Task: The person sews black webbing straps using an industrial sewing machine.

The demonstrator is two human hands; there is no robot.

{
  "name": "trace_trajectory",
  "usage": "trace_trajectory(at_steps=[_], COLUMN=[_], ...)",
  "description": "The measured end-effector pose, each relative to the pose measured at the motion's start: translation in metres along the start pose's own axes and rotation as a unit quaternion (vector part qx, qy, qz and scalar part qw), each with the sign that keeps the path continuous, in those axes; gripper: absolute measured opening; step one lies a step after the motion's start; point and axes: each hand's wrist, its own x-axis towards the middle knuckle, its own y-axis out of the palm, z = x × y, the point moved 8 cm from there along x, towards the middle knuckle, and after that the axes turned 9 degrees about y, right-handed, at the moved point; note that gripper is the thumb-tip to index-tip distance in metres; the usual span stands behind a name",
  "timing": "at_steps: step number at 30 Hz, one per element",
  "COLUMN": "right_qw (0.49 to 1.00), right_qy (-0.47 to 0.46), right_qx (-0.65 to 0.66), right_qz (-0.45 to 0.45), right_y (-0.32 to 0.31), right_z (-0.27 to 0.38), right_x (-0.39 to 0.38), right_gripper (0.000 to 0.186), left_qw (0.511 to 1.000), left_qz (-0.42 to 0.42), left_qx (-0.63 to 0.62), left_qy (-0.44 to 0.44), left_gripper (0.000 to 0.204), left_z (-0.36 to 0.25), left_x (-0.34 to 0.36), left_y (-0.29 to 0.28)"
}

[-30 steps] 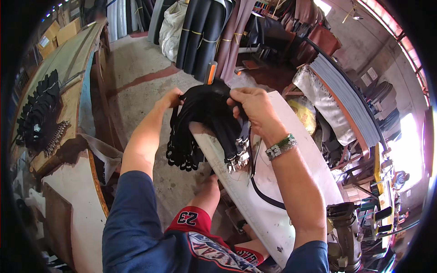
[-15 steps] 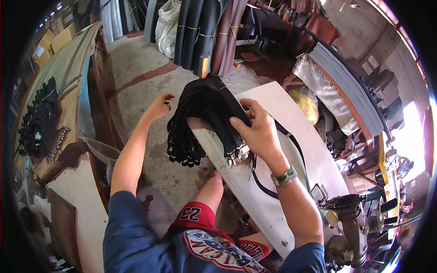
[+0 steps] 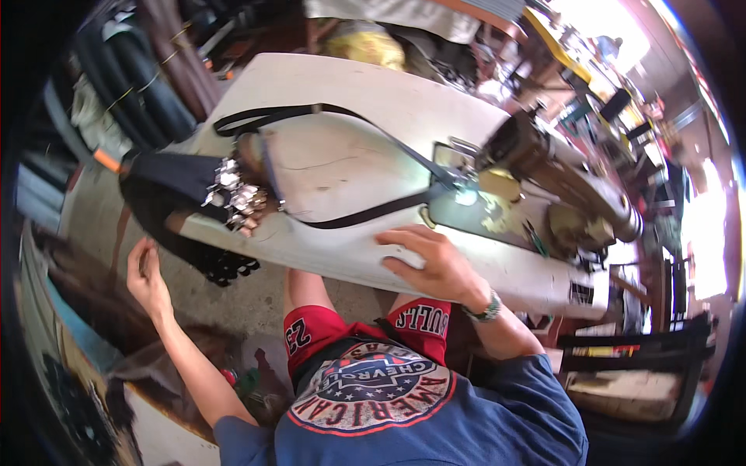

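Grip released: right hand (image 3: 427, 260) is empty over the near edge of the white table (image 3: 342, 87), frame centre; left hand (image 3: 149, 281), loosely curled with nothing visible held, is near the black strap bundle (image 3: 177, 172), left of frame. Metal fittings (image 3: 233, 193) appear already attached to the bundled straps. One loose strap (image 3: 373, 214), outside the bundle, reaches the machine (image 3: 579, 175), upper right; its completion cannot be determined.

Worn on the head, the left fisheye camera looks steeply down over the printed T-shirt (image 3: 388, 392) at six o'clock, near enough to take in the left hand (image 3: 148, 281) between eight and nine and the right hand (image 3: 435, 264) at four. Past the white table (image 3: 342, 165), the wide view reaches rolled sheeting (image 3: 148, 81) at ten.
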Motion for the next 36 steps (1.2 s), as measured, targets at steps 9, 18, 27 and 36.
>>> trace_trajectory(at_steps=[9,18,27,36], right_qw=[0.903,0.817,0.8,0.806], right_qy=[0.229,0.353,0.384,0.375], right_qx=[-0.231,-0.389,-0.388,-0.391], right_qz=[-0.282,-0.238,-0.249,-0.236], right_y=[-0.161,-0.151,-0.154,-0.151], right_z=[-0.132,-0.173,-0.177,-0.181], right_x=[-0.16,-0.178,-0.18,-0.181], right_gripper=[0.029,0.069,0.071,0.075], left_qw=[0.949,0.854,0.843,0.735], left_qz=[0.177,0.374,0.473,0.651], left_qx=[0.008,0.206,0.13,-0.137], left_qy=[0.26,0.296,0.22,0.13], left_gripper=[0.019,0.032,0.027,0.028], left_z=[-0.197,-0.209,-0.277,-0.321], left_x=[-0.075,-0.11,-0.148,-0.15], left_y=[0.228,0.303,0.297,0.296])
